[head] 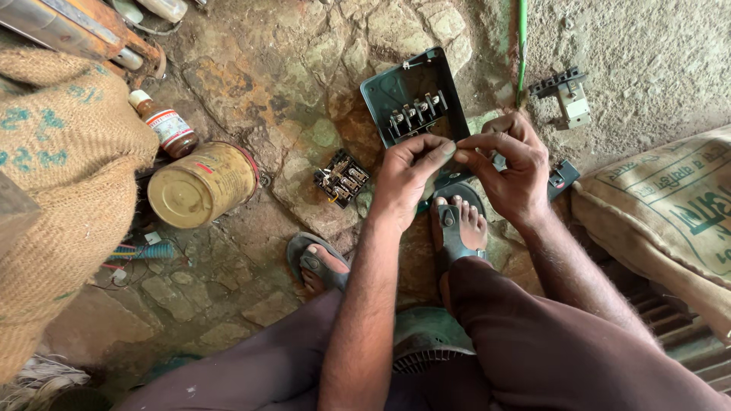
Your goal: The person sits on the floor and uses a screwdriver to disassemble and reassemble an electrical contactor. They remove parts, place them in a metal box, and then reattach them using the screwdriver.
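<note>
- On the stone floor (297,76), between the person's sandalled feet and the wall, lies an open dark-green electrical switch box (407,87), tilted, its lid off or swung out of sight.
- Inside the box a row of metal terminal clips (415,114) sits in place across the middle; the upper half of the box looks bare.
- Left hand (407,175) hovers over the lower edge of the box, fingers curled and thumb pressed to forefinger, pinching something too small to make out.
- Right hand (514,164) meets it fingertip to fingertip, likewise closed in a pinch; whether both hold one small part or a wire cannot be told.
- Just left of the box, apart from it, rests a black fuse carrier block (341,177) with metal contacts, not fitted into anything.
- Well to the right, on the cement, lies a grey bracket with a black toothed strip (567,91), also loose; a small dark piece with a red spot (562,179) lies by the right wrist.
- Judging from these loose pieces, the box is partway taken apart or partway rebuilt; which of the two cannot be told.
- Off to the left stand a yellow tin can (202,185) on its side and a small brown bottle (164,125), beside a jute sack (61,190); another printed sack (670,205) lies at right.
</note>
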